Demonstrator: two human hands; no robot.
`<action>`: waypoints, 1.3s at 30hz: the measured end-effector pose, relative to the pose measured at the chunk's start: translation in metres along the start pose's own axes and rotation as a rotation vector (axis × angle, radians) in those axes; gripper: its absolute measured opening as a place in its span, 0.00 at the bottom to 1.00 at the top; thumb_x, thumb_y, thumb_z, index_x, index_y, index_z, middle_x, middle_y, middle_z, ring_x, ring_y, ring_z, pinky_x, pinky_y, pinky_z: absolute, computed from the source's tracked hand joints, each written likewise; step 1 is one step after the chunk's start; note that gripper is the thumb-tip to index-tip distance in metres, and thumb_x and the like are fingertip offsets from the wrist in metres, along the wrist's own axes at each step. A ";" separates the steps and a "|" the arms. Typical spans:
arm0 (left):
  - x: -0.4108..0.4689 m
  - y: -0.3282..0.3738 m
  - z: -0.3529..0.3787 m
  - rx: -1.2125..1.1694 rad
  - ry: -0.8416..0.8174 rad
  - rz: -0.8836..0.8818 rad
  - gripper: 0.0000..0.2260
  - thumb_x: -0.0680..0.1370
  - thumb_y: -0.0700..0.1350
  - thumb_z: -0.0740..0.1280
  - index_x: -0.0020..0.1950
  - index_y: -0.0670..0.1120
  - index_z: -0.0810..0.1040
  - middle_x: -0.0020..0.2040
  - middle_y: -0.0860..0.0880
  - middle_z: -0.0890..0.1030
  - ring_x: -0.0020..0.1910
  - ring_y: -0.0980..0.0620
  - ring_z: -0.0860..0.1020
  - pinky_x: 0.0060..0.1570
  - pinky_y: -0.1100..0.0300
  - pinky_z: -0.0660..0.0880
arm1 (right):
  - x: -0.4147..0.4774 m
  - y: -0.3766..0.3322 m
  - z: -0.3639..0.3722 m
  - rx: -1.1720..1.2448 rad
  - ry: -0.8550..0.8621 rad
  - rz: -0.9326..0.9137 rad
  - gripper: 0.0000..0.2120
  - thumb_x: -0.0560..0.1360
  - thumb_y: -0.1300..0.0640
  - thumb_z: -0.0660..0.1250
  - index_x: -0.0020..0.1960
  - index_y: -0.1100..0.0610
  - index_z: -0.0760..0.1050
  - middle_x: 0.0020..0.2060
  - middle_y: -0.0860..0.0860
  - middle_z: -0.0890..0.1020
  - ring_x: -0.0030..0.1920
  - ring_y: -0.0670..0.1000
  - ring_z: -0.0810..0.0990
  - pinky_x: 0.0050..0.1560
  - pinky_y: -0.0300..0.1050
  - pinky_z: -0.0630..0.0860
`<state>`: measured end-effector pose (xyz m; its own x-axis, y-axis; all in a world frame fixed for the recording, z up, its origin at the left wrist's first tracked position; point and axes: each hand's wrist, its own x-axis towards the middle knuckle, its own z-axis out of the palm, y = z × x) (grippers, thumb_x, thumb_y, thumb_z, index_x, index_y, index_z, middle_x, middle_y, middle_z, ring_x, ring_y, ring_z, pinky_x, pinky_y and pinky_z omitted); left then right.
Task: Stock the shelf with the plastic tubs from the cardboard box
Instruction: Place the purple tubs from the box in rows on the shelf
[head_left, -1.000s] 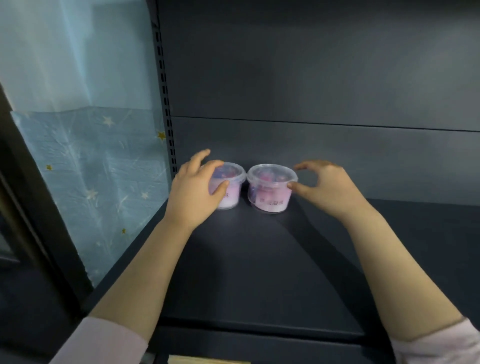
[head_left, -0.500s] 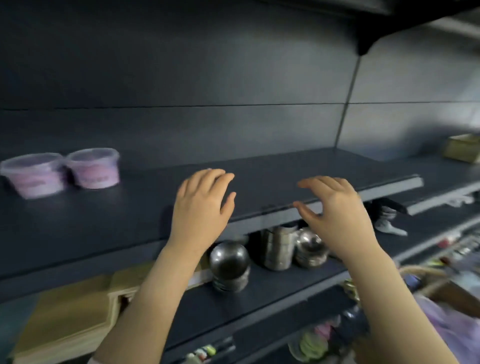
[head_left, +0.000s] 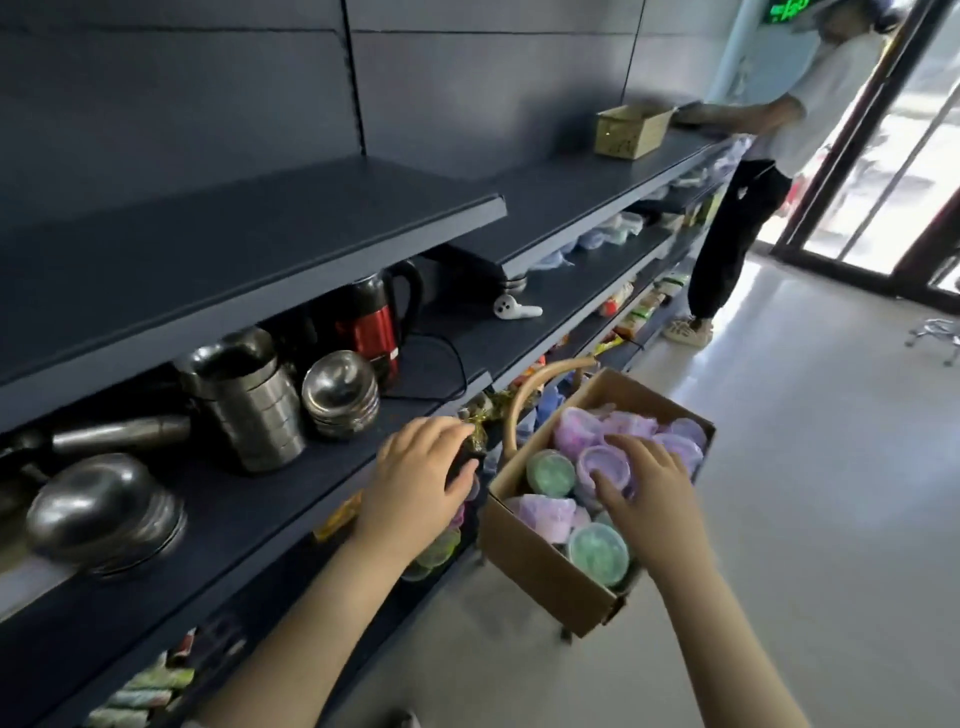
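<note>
An open cardboard box (head_left: 540, 569) sits low at centre right, beside the shelving, holding several purple and green plastic tubs. My right hand (head_left: 647, 496) reaches into it, fingers spread over a purple tub (head_left: 602, 464), thumb touching its near side without a closed grip. A green-lidded tub (head_left: 550, 472) lies just left of it, and another green tub (head_left: 597, 553) sits at the near corner. My left hand (head_left: 415, 486) hovers left of the box by the lower shelf's edge, holding nothing. The dark upper shelf (head_left: 260, 244) is bare in this view.
Steel pots (head_left: 249, 410), stacked steel bowls (head_left: 340, 392) and a red kettle (head_left: 374, 325) fill the shelf below. A curved basket handle (head_left: 524, 395) rises behind the box. Another person (head_left: 748, 197) stands at the far right by a small cardboard box (head_left: 631, 130).
Both hands left the two pink tubs set on the upper shelf. The view swung right and down, and my right hand has reached into the cardboard box.
</note>
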<state>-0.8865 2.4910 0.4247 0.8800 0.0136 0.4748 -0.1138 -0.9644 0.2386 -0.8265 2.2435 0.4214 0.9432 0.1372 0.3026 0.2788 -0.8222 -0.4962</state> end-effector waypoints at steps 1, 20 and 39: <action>0.005 0.004 0.018 -0.017 -0.041 0.007 0.17 0.77 0.51 0.65 0.64 0.48 0.75 0.61 0.52 0.77 0.62 0.49 0.73 0.60 0.51 0.72 | 0.000 0.020 0.005 0.019 0.003 0.048 0.20 0.72 0.53 0.71 0.63 0.53 0.75 0.60 0.52 0.79 0.61 0.57 0.74 0.59 0.53 0.73; 0.085 -0.008 0.277 -0.354 -0.604 -0.279 0.23 0.74 0.55 0.68 0.67 0.47 0.74 0.64 0.50 0.75 0.64 0.47 0.72 0.61 0.54 0.69 | 0.095 0.205 0.108 0.226 -0.226 0.590 0.22 0.73 0.55 0.71 0.66 0.54 0.73 0.59 0.54 0.79 0.57 0.55 0.78 0.57 0.48 0.73; 0.112 0.038 0.421 -0.152 -0.924 -1.155 0.33 0.73 0.66 0.63 0.72 0.49 0.66 0.65 0.43 0.75 0.61 0.41 0.75 0.57 0.53 0.73 | 0.305 0.361 0.235 0.260 -0.598 0.602 0.39 0.73 0.44 0.70 0.76 0.58 0.57 0.73 0.58 0.66 0.72 0.59 0.65 0.70 0.52 0.64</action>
<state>-0.5977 2.3446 0.1301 0.4828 0.5087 -0.7128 0.8395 -0.5004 0.2115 -0.3959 2.1182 0.1433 0.8592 0.0478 -0.5093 -0.3314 -0.7063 -0.6255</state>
